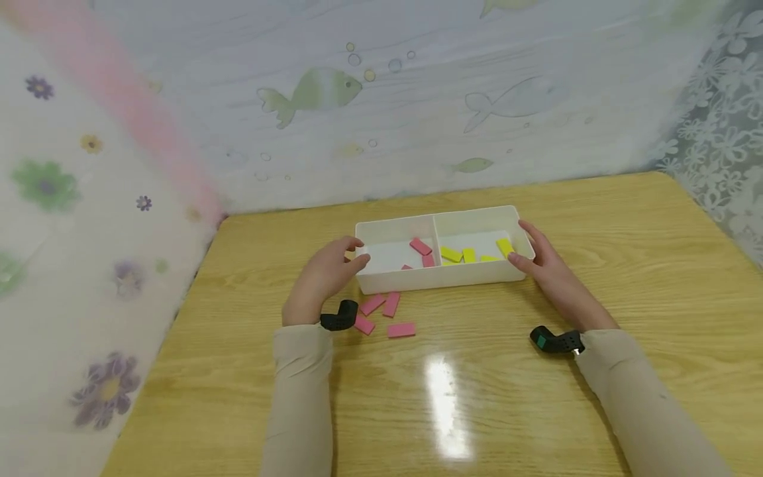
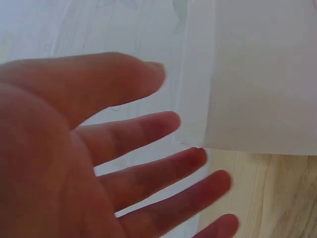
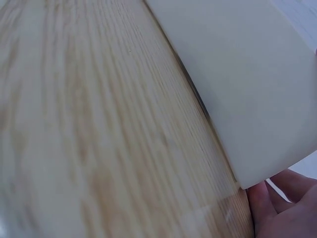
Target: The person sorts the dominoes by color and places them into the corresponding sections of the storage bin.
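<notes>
I record, largest first, a light-brown, wood-grained table (image 1: 489, 391), and on it a white, rectangular, open box (image 1: 441, 278), apparently plastic, split by a thin white divider (image 1: 436, 235). At the box's left end is the bare left hand (image 1: 322, 277), fingers and thumb spread, gripping nothing; whether any fingertip touches the box I cannot tell. The bare right hand (image 1: 554, 273) grips the box's right end, its thumb at the front corner. Small, flat, rectangular yellow tiles (image 1: 451, 254), material undetermined, lie in the box's right compartment; at least four show, and none is seen outside the box. Small, flat, rectangular pink tiles (image 1: 420, 246), material likewise undetermined, are divided: three show in the box's left compartment, while four lie loose just in front of the box's left half. Finding: I judge the yellow lot complete as far as visible, the pink lot partial, with four pieces outstanding; the box's front wall may conceal others.
</notes>
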A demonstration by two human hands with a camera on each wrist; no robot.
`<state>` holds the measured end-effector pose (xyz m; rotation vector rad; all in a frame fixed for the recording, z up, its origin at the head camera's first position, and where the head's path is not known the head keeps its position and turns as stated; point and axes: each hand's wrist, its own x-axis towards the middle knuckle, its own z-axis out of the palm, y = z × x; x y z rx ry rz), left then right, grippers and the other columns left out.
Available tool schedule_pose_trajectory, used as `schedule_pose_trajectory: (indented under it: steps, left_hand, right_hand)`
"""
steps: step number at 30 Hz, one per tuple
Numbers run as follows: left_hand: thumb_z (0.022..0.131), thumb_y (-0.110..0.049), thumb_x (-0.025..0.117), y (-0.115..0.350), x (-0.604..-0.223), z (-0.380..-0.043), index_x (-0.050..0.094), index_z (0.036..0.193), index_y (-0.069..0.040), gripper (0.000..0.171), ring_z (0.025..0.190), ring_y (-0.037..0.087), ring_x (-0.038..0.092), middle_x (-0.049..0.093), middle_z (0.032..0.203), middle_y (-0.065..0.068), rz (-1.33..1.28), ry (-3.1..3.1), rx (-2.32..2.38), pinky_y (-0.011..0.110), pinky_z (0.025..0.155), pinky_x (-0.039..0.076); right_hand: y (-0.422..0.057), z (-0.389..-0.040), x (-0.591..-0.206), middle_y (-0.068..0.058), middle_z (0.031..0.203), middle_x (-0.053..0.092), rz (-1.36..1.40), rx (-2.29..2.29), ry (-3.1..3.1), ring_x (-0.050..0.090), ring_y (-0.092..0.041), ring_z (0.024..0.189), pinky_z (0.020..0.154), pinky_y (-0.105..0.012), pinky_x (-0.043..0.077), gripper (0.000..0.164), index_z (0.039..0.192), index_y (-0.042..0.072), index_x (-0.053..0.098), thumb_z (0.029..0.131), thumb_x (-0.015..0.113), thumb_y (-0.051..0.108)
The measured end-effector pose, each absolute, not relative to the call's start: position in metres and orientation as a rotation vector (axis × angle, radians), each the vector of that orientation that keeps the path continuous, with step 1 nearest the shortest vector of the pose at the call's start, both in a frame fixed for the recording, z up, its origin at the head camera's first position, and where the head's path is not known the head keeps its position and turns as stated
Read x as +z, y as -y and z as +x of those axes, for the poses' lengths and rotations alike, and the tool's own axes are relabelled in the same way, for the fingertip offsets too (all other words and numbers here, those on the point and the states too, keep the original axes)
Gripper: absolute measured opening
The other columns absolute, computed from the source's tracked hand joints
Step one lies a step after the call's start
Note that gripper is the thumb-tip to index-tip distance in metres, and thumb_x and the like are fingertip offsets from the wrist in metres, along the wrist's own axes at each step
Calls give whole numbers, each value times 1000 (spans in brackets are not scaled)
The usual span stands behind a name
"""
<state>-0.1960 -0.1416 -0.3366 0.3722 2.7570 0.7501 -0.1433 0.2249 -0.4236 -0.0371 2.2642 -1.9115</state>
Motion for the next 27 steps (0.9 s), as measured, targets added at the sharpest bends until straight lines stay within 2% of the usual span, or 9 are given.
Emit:
schedule_pose_trajectory:
  steps: [7,10,14,18,27]
  left_hand:
    - [90,-37,48,141,-336,-195,49,124,-18,39,106,21,50,49,126,3,355,-2741,711,40,85,41]
    - [90,-39,48,142,-335,-195,49,123,-18,40,104,21,51,51,123,4,360,-2750,703,40,84,41]
    - [90,-38,48,143,-332,-193,50,123,-15,41,102,22,51,52,120,6,384,-2769,689,40,84,41]
    - [89,-39,49,143,-328,-189,51,121,-18,38,96,20,53,55,112,1,387,-2803,722,37,79,43]
    - [89,-40,49,136,-313,-174,54,116,-22,33,87,14,53,57,100,-5,474,-2813,687,32,72,44]
  right_hand:
    - [-225,-144,-427,0,148,2,-43,-1956,-2220,6,-27,133,102,-53,12,69,142,35,5,91,51,30]
    - [-224,-145,-427,-2,148,1,-53,-1975,-2211,4,-28,133,102,-53,12,69,143,34,4,91,51,29]
    - [-222,-145,-426,3,148,-6,-44,-1945,-2229,-4,-27,134,102,-54,10,70,142,36,4,91,51,30]
    - [-222,-143,-426,7,148,-5,-59,-1913,-2259,-2,-26,134,102,-55,11,70,142,37,3,91,50,34]
    - [-225,-141,-424,16,145,-10,-62,-1849,-2302,-10,-23,133,100,-59,7,68,140,44,2,91,48,39]
